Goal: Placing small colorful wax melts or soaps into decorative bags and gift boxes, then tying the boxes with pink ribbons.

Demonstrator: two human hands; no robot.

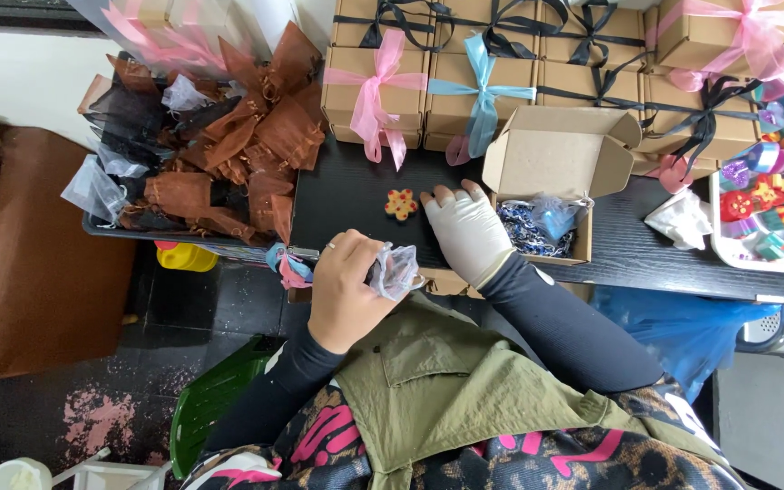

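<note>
Pouch [397,269], a small sheer whitish one, sits bunched in the left hand [348,292], right at the near edge of the desk [356,195]. That grip is clenched around it, fingers curled tight, with the fabric poking out to the right. Right hand [466,229] wears a white glove and lies flat, palm down on the desk, fingers spread and holding nothing; it's just beside the open box [551,159] and close to a little flower-shaped charm [401,204], orange-red with a yellow rim, which lies alone on the dark top, not touching either hand.

The open box is plain brown cardboard, flaps up, and inside there's a pile of blue and silvery bits plus a light blue sheer pouch. Behind it sit closed boxes [465,54] of the same cardboard, tied with pink, light blue and black ribbons. Off to the left a tray [138,229] is heaped with brown, black and white organza bags. On the far right a white tray [728,259] holds bright coloured charms, with a crumpled white bag [682,218] next to it.
</note>
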